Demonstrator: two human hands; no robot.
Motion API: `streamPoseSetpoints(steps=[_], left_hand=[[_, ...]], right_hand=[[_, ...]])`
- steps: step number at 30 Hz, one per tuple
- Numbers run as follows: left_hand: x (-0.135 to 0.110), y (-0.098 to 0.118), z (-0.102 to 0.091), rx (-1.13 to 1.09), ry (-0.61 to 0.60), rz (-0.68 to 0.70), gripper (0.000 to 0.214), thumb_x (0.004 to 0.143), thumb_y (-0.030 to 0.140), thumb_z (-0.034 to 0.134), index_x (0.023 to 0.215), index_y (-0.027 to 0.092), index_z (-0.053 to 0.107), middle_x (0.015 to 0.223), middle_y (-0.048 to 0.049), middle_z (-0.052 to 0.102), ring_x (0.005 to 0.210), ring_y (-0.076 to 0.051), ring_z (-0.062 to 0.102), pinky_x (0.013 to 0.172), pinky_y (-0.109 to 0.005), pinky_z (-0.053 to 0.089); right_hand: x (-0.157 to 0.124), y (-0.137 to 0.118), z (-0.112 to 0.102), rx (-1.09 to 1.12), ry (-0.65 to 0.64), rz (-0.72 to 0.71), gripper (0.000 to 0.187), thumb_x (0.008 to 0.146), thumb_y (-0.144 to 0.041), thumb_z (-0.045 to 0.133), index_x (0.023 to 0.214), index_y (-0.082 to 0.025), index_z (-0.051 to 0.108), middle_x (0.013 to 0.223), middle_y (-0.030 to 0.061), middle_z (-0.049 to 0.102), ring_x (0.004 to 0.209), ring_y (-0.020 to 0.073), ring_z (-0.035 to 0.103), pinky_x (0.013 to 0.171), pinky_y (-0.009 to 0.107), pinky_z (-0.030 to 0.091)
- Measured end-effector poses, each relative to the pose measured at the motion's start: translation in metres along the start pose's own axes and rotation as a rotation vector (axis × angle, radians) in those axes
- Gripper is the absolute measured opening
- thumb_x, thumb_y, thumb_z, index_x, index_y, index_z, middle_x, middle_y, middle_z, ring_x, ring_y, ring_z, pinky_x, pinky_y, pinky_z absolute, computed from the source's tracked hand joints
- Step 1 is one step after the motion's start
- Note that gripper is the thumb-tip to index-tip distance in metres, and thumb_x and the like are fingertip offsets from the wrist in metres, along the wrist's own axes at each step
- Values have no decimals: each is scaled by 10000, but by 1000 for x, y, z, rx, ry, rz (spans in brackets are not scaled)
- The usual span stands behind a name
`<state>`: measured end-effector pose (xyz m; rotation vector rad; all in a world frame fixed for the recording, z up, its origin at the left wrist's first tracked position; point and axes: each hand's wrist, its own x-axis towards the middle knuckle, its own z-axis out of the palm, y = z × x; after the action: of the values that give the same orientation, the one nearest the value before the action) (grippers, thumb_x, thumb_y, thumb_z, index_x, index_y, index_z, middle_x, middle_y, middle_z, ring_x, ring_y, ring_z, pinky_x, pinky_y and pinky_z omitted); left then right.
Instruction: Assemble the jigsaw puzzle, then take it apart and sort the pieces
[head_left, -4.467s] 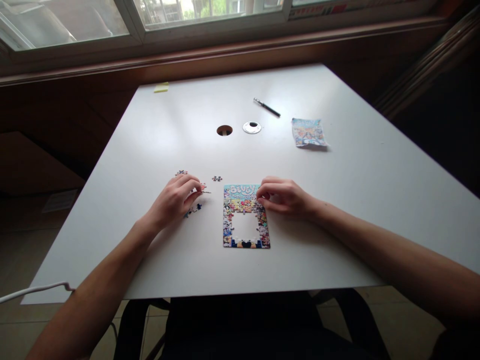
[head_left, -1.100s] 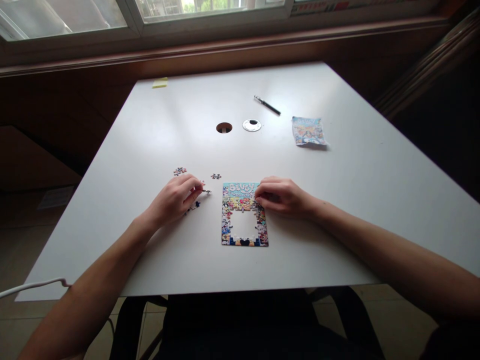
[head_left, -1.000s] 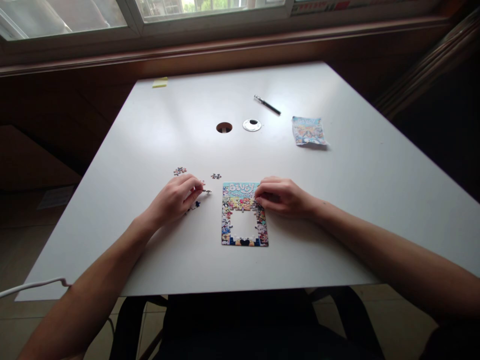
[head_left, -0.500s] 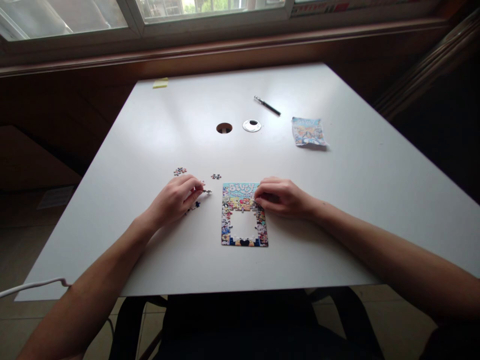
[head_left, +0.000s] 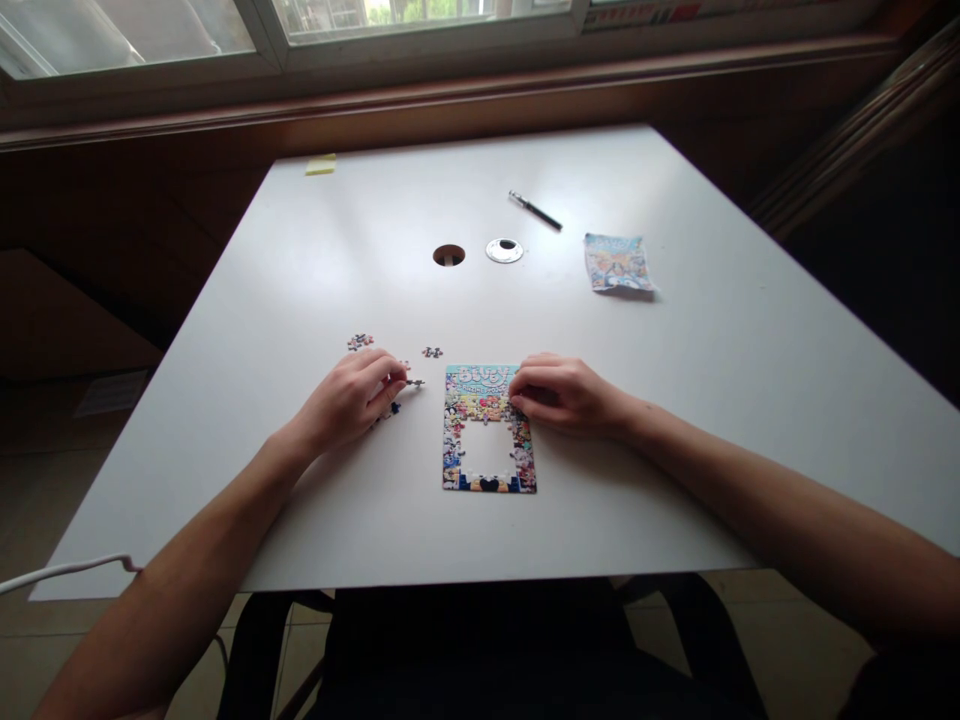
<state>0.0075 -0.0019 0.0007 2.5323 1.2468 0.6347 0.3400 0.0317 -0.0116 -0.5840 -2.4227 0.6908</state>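
White table [head_left: 675, 400] holds, near its front middle, a thin part-built jigsaw [head_left: 489, 428], likely flimsy and best steadied at its edges, where the right hand [head_left: 570, 395] rests curled fingers, grip unclear, while the left hand [head_left: 349, 400] pinches a light loose piece [head_left: 412, 383].

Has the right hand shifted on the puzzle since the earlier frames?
No. The right hand sits on the same top right corner of the puzzle as before, and no nearer the cable hole in the table.
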Motion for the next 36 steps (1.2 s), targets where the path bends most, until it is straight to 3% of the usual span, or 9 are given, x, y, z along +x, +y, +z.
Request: streamPoseSetpoints(steps=[36], left_hand=[[0,-1,-2,17,-17,25,109,963,220,509,946,199,615,1010,-84,674,976,-222,624,897,-384,491]], right_hand=[[0,0,-1,-9,-13,2,94,918,-197,574,858,-179,645,771,48,638,702,157,545,706,305,458]])
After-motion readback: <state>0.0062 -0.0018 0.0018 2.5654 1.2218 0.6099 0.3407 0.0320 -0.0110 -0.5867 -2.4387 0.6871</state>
